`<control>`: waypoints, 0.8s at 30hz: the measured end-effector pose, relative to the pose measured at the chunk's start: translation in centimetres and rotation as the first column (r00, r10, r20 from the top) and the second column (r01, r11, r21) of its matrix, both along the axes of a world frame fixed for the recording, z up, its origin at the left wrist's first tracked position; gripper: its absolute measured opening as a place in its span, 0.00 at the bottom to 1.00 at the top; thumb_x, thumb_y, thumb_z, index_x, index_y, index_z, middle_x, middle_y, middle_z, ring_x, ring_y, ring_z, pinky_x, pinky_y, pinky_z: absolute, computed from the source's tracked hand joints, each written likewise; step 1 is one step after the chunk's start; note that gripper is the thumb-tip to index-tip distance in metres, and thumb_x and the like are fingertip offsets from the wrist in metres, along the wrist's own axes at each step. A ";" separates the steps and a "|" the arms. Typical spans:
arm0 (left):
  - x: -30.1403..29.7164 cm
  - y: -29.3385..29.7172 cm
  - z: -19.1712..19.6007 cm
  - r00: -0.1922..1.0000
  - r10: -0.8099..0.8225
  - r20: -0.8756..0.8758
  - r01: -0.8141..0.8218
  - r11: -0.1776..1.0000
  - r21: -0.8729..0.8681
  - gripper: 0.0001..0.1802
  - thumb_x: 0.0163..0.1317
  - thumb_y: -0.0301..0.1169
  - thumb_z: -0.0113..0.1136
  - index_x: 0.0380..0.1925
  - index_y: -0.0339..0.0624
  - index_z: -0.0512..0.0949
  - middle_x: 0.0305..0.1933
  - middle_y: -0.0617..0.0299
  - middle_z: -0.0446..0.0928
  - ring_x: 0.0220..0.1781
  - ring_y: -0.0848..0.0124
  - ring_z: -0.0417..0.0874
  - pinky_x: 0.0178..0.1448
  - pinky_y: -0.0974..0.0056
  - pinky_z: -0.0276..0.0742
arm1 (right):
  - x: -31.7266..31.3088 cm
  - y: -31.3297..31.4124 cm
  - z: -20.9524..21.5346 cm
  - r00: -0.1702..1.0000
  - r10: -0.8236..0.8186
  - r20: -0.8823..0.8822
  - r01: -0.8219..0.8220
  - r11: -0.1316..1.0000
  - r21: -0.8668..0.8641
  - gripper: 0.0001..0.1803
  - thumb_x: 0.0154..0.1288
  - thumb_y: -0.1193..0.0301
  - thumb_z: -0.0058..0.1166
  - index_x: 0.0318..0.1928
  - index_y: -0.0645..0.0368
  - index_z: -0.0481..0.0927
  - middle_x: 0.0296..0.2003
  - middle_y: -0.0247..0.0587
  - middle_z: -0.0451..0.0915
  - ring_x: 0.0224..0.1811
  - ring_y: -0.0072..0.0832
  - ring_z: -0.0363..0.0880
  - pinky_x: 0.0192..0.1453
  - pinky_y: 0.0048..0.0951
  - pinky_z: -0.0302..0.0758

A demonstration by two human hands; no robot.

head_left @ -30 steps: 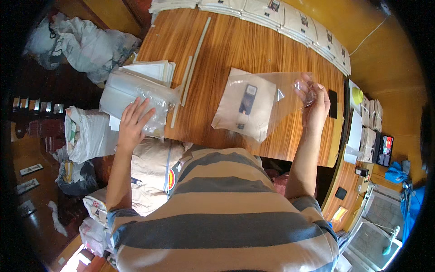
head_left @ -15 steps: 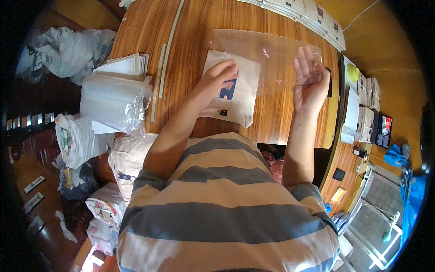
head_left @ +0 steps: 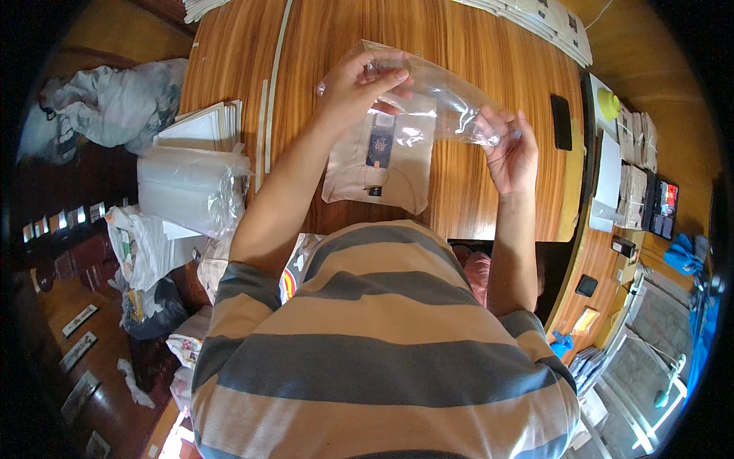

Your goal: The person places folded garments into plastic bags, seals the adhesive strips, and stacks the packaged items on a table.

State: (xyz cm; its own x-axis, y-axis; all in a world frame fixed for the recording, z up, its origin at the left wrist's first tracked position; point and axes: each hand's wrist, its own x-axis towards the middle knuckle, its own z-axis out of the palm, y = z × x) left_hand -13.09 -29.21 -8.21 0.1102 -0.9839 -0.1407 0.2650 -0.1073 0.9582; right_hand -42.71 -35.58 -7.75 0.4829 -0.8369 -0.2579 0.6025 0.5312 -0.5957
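A clear plastic bag (head_left: 447, 88) is stretched between my two hands above the wooden table. My left hand (head_left: 359, 90) is closed on the bag's left part, thumb and fingers bent round the film. At the bag's right end my right hand (head_left: 510, 149) grips the film with curled fingers, palm turned up. Below lies a folded cream cloth item (head_left: 413, 172) with a dark blue tag (head_left: 379, 147) and a small black label (head_left: 374, 191). The bag's lower edge overlaps the cloth's upper part; whether they touch I cannot tell.
A pack of clear bags (head_left: 187, 187) lies at the table's left edge beside a stack of white sheets (head_left: 202, 126). A black phone (head_left: 561, 122) rests at the right. Folded cloth stacks (head_left: 547, 23) line the far edge. A side table (head_left: 585, 268) stands right.
My left hand has left the cloth and moved up onto the bag. My right hand has shifted down and left, its fingers now curled on the film. The bag has lifted and bunched.
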 end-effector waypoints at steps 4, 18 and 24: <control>0.1 0.7 0.2 0.996 0.082 0.047 -0.079 0.996 -0.051 0.15 0.76 0.32 0.62 0.58 0.41 0.80 0.47 0.56 0.87 0.44 0.66 0.91 0.42 0.62 0.88 | 0.0 -1.5 -0.5 0.767 -0.003 -0.642 -0.130 0.979 -0.160 0.25 0.71 0.67 0.66 0.63 0.64 0.75 0.55 0.57 0.84 0.58 0.43 0.85 0.61 0.49 0.84; -0.6 16.2 3.7 0.816 0.189 0.546 0.055 0.915 -0.400 0.40 0.69 0.51 0.68 0.75 0.46 0.67 0.68 0.48 0.74 0.70 0.54 0.75 0.74 0.50 0.70 | 11.0 11.5 1.8 0.868 -0.099 -0.487 -0.288 0.699 -0.655 0.23 0.66 0.82 0.57 0.60 0.59 0.71 0.49 0.43 0.80 0.46 0.32 0.83 0.50 0.35 0.83; -5.9 24.2 -1.0 0.520 0.520 -0.677 -0.508 0.826 0.245 0.27 0.73 0.46 0.57 0.64 0.40 0.76 0.58 0.53 0.82 0.59 0.59 0.83 0.62 0.55 0.82 | 15.5 14.9 1.3 0.813 0.073 -0.577 -0.549 -0.230 -0.803 0.18 0.66 0.67 0.65 0.54 0.58 0.83 0.56 0.53 0.79 0.64 0.56 0.75 0.76 0.52 0.67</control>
